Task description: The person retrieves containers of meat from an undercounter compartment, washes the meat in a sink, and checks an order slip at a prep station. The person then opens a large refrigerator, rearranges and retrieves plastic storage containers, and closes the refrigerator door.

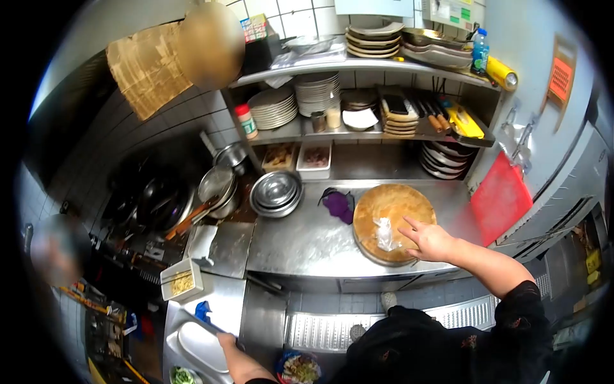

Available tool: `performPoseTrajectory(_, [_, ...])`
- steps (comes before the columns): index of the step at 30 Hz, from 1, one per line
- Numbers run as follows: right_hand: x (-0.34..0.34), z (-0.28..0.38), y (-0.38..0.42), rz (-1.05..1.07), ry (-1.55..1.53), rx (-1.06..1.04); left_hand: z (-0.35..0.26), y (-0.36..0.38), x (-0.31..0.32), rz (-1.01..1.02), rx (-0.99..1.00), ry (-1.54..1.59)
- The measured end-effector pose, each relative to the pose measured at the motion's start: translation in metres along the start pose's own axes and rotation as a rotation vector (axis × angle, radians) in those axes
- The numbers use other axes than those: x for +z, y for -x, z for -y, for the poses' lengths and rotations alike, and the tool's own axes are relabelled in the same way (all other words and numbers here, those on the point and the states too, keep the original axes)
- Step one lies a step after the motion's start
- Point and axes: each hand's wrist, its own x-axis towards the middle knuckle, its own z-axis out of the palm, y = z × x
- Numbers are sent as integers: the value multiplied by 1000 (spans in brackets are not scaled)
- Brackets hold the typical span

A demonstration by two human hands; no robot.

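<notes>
A round wooden chopping board (369, 203) stands on the steel counter, with a crumpled clear plastic bag (385, 233) on it. Over the board's right edge is my right hand (426, 239), its fingers spread beside the bag, with nothing visible in its grasp. At the lower left, my left hand (226, 340) is at the right edge of a white tray (201, 342); its fingers are mostly hidden, so its grip cannot be made out. A purple cloth item (337, 205) lies left of the board.
Metal bowls (276, 191) sit on the counter's left, near a stove with pans (160, 198). Shelves (358, 64) hold stacked plates and knives (435, 120). A red board (501, 198) hangs at right. A box of shredded food (181, 281) is beyond the tray.
</notes>
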Motion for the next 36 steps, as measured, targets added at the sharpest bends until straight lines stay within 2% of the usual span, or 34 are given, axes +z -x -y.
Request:
performPoseTrajectory(1, [-6,-10,2,9,-9,46,-15,19,-17,80,2,95])
performPoseTrajectory(2, [-9,-24,1,-47,23,47,-6,10,-2,2,-42,181])
performPoseTrajectory(5, [-24,-58,-13,-200,64,63,-28,35,-25,-126,26,103])
performPoseTrajectory(8, [-52,-88,-49,-416,119,-25,-70,97,-62,-300,115,80])
performPoseTrajectory(10, [-77,-102,-85,-592,106,-79,-86,126,-66,-436,160,10])
performPoseTrajectory(13, [-123,-118,-156,-849,112,-194,-103,181,-56,-471,240,-5])
performPoseTrajectory(16, [-170,-134,-242,-1079,129,-307,-108,236,-18,-473,379,-19])
performPoseTrajectory(17, [-186,-137,-271,-1141,138,-326,-152,290,-44,-419,408,-155])
performPoseTrajectory(18, [-201,-143,-300,-1150,144,-336,-144,301,-21,-337,422,-44])
performPoseTrajectory(21, [-236,-151,-384,-1245,178,-362,-178,365,-3,-162,371,-41])
performPoseTrajectory(26, [-263,-152,-482,-1093,77,-197,-232,434,-23,-11,331,-46])
performPoseTrajectory(30, [-274,-156,-520,-1074,-14,-198,-235,432,-20,17,242,-87])
performPoseTrajectory(32, [-276,-155,-529,-1136,29,-275,-228,420,-14,16,261,-84])
performPoseTrajectory(36, [-287,-139,-504,-1084,45,-284,-222,385,-3,48,318,-16])
